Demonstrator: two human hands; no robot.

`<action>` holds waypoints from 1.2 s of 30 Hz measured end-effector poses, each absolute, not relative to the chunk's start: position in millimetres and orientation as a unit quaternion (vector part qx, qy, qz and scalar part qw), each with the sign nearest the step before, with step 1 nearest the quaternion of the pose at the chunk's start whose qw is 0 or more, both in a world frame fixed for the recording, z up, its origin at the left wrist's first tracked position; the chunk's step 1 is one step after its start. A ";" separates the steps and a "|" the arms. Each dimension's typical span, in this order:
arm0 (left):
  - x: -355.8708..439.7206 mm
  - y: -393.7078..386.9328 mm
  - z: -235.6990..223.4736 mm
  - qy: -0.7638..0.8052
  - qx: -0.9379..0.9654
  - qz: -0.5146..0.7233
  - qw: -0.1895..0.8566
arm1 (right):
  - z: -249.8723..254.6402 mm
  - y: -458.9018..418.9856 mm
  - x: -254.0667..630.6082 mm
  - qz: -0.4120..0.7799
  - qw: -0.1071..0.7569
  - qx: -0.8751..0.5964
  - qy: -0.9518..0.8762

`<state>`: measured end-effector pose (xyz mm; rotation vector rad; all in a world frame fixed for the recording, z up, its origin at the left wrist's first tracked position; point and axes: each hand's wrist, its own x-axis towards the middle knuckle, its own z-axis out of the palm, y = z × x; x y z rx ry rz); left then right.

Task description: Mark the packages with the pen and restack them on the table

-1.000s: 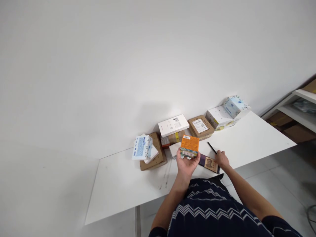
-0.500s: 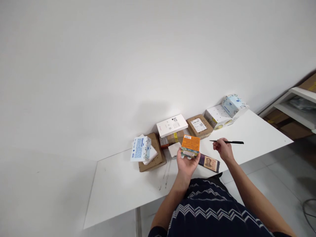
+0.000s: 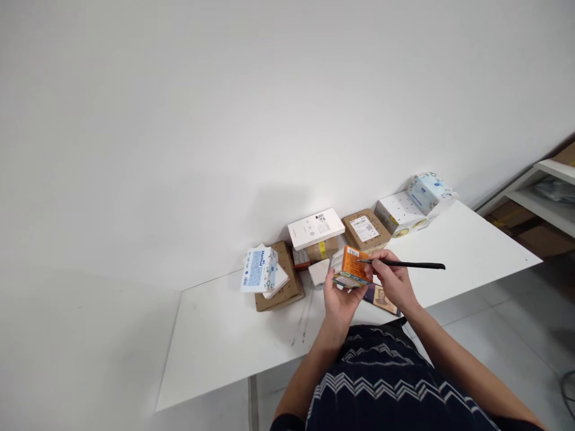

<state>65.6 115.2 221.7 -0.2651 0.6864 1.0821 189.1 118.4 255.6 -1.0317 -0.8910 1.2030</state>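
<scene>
My left hand (image 3: 341, 303) grips a small orange box (image 3: 354, 261) from below and tilts it, so a pale side shows on its left. In my right hand (image 3: 394, 284) is a black pen (image 3: 420, 264), its tip pointing left at the orange face; whether it touches the surface I cannot tell. Partly hidden under my right hand lies a dark flat case with a portrait note (image 3: 381, 297). A small white box (image 3: 318, 273) sits just left of the orange one.
Along the wall on the white table (image 3: 211, 347) stand a brown carton (image 3: 294, 278) topped by a tissue pack (image 3: 259, 270), a flat white box (image 3: 317, 227), a labelled brown box (image 3: 366, 229), and a white box (image 3: 398, 211) beside another tissue pack (image 3: 430, 190). A shelf (image 3: 539, 206) stands at the right.
My right hand has moved left with the pen, bringing its tip to the orange box. My left hand has turned the box so its side shows.
</scene>
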 end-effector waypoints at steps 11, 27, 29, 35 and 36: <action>71.0 104.3 230.9 0.381 0.054 0.614 0.689 | 249.6 98.1 180.2 0.469 0.608 -0.437 -0.469; 64.5 98.6 219.6 0.426 0.224 0.694 0.535 | 253.5 87.7 179.8 0.267 0.490 -0.481 -0.676; 64.5 98.4 219.0 0.434 0.228 0.690 0.533 | 252.0 87.2 179.8 0.255 0.483 -0.485 -0.683; 64.6 99.3 217.5 0.451 0.246 0.691 0.509 | 252.8 87.1 178.4 0.242 0.459 -0.506 -0.689; 64.7 99.5 217.5 0.451 0.247 0.691 0.508 | 253.1 87.2 178.1 0.240 0.453 -0.508 -0.692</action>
